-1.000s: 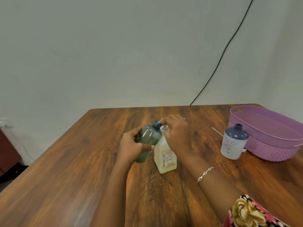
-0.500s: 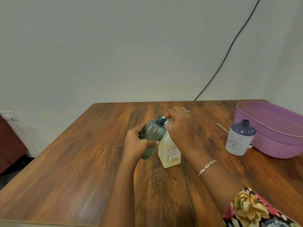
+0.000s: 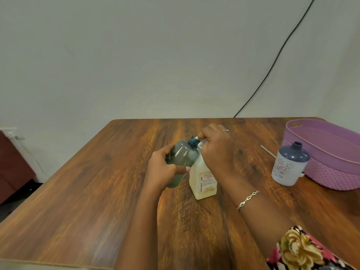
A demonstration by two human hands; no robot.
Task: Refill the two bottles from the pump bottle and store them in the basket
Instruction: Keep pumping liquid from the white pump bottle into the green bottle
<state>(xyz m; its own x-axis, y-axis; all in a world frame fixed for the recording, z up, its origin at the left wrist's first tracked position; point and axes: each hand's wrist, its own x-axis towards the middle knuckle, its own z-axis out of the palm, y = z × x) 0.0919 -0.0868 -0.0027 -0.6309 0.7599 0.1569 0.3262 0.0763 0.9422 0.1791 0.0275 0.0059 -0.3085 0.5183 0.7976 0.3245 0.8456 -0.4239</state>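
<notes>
1. Left hand (image 3: 163, 168) wrapped around the green bottle (image 3: 182, 162), fingers (image 3: 182, 169) clamped across its front, thumb behind.
2. Green bottle tilted, open neck leaning toward the pump bottle (image 3: 203, 180) and meeting the nozzle; lower end lifted clear of the tabletop (image 3: 87, 191), near its middle.
3. Pump bottle upright on the tabletop, just right of the green bottle and touching it; pale body, printed label facing front.
4. Right hand (image 3: 218, 149) laid over the pump head, fingers curled down onto it, closed on the top; pump head itself mostly hidden beneath.
5. Ring on one finger of the right hand, bracelet (image 3: 247, 199) at the wrist, floral sleeve (image 3: 303, 250) at the bottom right corner of the view.
6. White bottle (image 3: 288, 166) with a dark blue shoulder, uncapped, upright near the right edge of the tabletop, well apart from both hands.
7. Purple basket (image 3: 331, 172) just behind and right of the white bottle, at the far right corner of the tabletop; whether touching it, cannot tell.
8. Thin white straw-like piece (image 3: 267, 151) lying on the tabletop just left of the white bottle.
9. Black cable (image 3: 272, 65) running down the wall behind the far edge.
</notes>
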